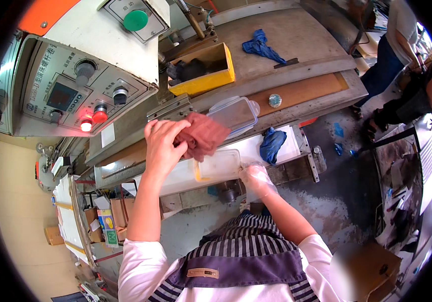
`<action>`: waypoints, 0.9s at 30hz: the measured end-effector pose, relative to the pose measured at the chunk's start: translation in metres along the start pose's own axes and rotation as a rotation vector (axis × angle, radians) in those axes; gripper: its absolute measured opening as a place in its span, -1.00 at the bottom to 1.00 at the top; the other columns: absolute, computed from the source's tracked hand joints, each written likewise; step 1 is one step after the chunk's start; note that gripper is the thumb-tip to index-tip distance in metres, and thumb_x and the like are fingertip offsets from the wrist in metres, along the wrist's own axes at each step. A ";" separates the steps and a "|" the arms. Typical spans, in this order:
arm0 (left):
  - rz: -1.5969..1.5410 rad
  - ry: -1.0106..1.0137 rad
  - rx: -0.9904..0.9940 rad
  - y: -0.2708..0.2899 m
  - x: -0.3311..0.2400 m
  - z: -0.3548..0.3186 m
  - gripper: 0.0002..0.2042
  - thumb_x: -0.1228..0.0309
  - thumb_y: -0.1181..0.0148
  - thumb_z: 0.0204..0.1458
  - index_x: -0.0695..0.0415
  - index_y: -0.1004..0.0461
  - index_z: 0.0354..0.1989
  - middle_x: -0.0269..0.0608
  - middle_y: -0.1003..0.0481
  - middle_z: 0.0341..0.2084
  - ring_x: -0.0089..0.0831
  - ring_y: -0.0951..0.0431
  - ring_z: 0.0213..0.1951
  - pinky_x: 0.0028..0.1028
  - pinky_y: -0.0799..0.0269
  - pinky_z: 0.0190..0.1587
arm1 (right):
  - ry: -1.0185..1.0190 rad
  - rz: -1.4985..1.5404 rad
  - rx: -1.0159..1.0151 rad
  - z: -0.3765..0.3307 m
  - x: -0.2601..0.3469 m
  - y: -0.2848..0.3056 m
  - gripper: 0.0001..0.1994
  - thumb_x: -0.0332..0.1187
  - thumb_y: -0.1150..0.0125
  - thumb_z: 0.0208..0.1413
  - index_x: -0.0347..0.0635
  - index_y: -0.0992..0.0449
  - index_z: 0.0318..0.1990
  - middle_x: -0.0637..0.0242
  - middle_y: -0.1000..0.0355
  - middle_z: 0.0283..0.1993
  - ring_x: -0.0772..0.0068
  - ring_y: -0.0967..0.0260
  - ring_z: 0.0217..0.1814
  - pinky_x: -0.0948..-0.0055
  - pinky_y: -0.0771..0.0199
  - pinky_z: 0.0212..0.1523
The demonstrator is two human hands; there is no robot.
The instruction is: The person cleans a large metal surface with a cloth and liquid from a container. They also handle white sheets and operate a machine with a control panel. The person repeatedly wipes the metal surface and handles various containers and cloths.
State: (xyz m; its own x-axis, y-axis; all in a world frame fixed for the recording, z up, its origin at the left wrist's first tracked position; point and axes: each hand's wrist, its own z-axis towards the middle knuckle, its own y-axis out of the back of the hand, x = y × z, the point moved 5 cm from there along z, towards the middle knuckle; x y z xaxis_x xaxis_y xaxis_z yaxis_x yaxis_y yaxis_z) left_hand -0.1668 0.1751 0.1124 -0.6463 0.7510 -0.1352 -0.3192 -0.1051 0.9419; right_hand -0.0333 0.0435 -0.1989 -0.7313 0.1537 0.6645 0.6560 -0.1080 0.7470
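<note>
Left fingers (176,127) pinching a reddish-brown cloth (205,135), right fingers (249,173) gloved, seemingly closed on a clear container (221,163)

Co-worker (393,48) top R, w/ head cropped

Crumpled reddish-brown cloth (207,136) held in the left hand (164,145); translucent rectangular container (219,165) at the right hand (256,177).

Free room right of upper blue cloth (261,46) — yellow box (207,84) blocks left.
</note>
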 end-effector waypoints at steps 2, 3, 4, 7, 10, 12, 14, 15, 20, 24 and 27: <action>-0.007 -0.001 0.039 0.006 -0.002 -0.017 -0.61 0.52 -0.29 -0.28 -0.01 -0.54 -0.16 -0.31 -0.56 -0.29 -0.31 -0.49 -0.07 -0.18 -0.07 0.25 | -0.014 0.019 0.056 0.001 0.005 0.004 -0.81 -0.22 -0.18 -0.06 -0.11 -0.61 -0.48 0.08 -0.55 -0.38 -0.04 -0.51 -0.27 0.04 -0.47 -0.21; -0.016 -0.003 0.059 0.004 -0.003 -0.023 -0.61 0.52 -0.29 -0.28 -0.01 -0.54 -0.16 -0.31 -0.56 -0.29 -0.31 -0.49 -0.07 -0.18 -0.07 0.25 | -0.024 0.028 0.083 0.001 0.007 0.006 -0.79 -0.20 -0.16 -0.03 -0.11 -0.61 -0.47 0.07 -0.55 -0.39 -0.04 -0.51 -0.28 0.04 -0.46 -0.21; -0.026 -0.004 0.078 0.001 -0.002 -0.030 -0.61 0.52 -0.29 -0.28 -0.01 -0.54 -0.16 -0.31 -0.56 -0.29 -0.31 -0.49 -0.07 -0.17 -0.07 0.25 | -0.020 0.021 0.095 0.000 0.011 0.010 -0.76 -0.17 -0.13 0.01 -0.11 -0.61 -0.44 0.06 -0.54 -0.39 -0.05 -0.51 -0.27 0.03 -0.47 -0.20; -0.027 -0.001 0.134 -0.020 0.002 -0.047 -0.62 0.50 -0.29 -0.26 -0.01 -0.55 -0.16 -0.30 -0.57 -0.29 -0.30 -0.49 -0.07 -0.15 -0.07 0.25 | -0.028 0.020 0.106 -0.001 0.013 0.017 -0.69 -0.11 -0.05 0.11 -0.13 -0.61 -0.38 0.02 -0.53 -0.39 -0.07 -0.50 -0.25 0.02 -0.46 -0.20; -0.046 -0.011 0.190 -0.059 0.003 -0.062 -0.62 0.47 -0.28 -0.23 -0.01 -0.55 -0.13 -0.27 -0.56 -0.29 -0.29 -0.47 -0.06 -0.12 -0.07 0.25 | -0.050 0.060 0.080 -0.001 0.013 0.017 -0.65 -0.09 0.00 0.16 -0.15 -0.60 -0.37 -0.02 -0.52 -0.39 -0.11 -0.50 -0.24 -0.01 -0.45 -0.20; -0.040 -0.083 0.154 -0.088 0.001 -0.074 -0.62 0.49 -0.28 -0.23 -0.01 -0.53 -0.13 -0.28 -0.52 -0.30 -0.29 -0.45 -0.07 -0.11 -0.09 0.25 | -0.043 0.085 0.052 0.000 0.023 0.026 -0.66 -0.11 0.02 0.17 -0.15 -0.60 -0.36 -0.04 -0.52 -0.37 -0.13 -0.49 -0.24 -0.02 -0.45 -0.19; 0.034 -0.158 0.106 -0.115 -0.007 -0.082 -0.62 0.51 -0.26 -0.23 -0.01 -0.52 -0.13 -0.29 -0.48 -0.29 -0.28 -0.43 -0.08 -0.10 -0.12 0.23 | -0.013 0.043 0.074 0.001 0.020 0.022 -0.65 -0.11 0.04 0.19 -0.14 -0.61 -0.34 -0.04 -0.53 -0.34 -0.13 -0.49 -0.21 0.00 -0.46 -0.17; 0.069 -0.196 0.066 -0.128 -0.010 -0.088 -0.64 0.53 -0.21 -0.19 -0.03 -0.52 -0.14 -0.29 -0.45 -0.29 -0.28 -0.42 -0.09 -0.11 -0.16 0.20 | 0.004 0.023 0.087 0.001 0.019 0.020 -0.64 -0.10 0.05 0.20 -0.13 -0.61 -0.34 -0.04 -0.54 -0.32 -0.13 -0.49 -0.20 0.01 -0.46 -0.16; 0.112 -0.211 0.205 -0.178 -0.015 -0.121 -0.61 0.50 -0.20 -0.11 -0.02 -0.52 -0.02 -0.22 -0.47 -0.13 -0.23 -0.40 0.04 -0.06 -0.11 0.26 | -0.071 0.048 0.182 0.001 0.030 0.032 -0.60 -0.07 0.10 0.22 -0.13 -0.62 -0.29 -0.01 -0.55 -0.25 -0.11 -0.49 -0.12 0.02 -0.45 -0.07; 0.094 -0.108 0.303 -0.173 -0.022 -0.117 -0.57 0.51 -0.19 -0.09 -0.01 -0.54 0.05 -0.18 -0.45 0.03 -0.20 -0.35 0.14 -0.04 -0.07 0.27 | -0.144 0.062 0.178 0.004 0.027 0.033 -0.57 -0.05 0.12 0.23 -0.16 -0.62 -0.27 -0.03 -0.55 -0.22 -0.09 -0.49 -0.09 0.02 -0.42 0.00; -0.025 0.000 0.262 -0.158 -0.025 -0.106 -0.55 0.52 -0.18 -0.09 0.02 -0.52 0.08 -0.21 -0.44 0.09 -0.23 -0.33 0.17 -0.04 -0.08 0.24 | -0.170 0.084 0.219 0.002 0.028 0.036 -0.57 -0.05 0.13 0.23 -0.18 -0.61 -0.23 -0.06 -0.54 -0.18 -0.09 -0.48 -0.04 0.03 -0.40 0.04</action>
State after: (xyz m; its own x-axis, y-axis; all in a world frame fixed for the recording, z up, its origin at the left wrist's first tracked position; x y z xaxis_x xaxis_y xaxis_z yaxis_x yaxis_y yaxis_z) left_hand -0.1732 0.1037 -0.0655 -0.6402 0.7514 -0.1598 -0.1449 0.0862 0.9857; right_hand -0.0296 0.0460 -0.1538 -0.6431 0.3176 0.6969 0.7511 0.0841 0.6548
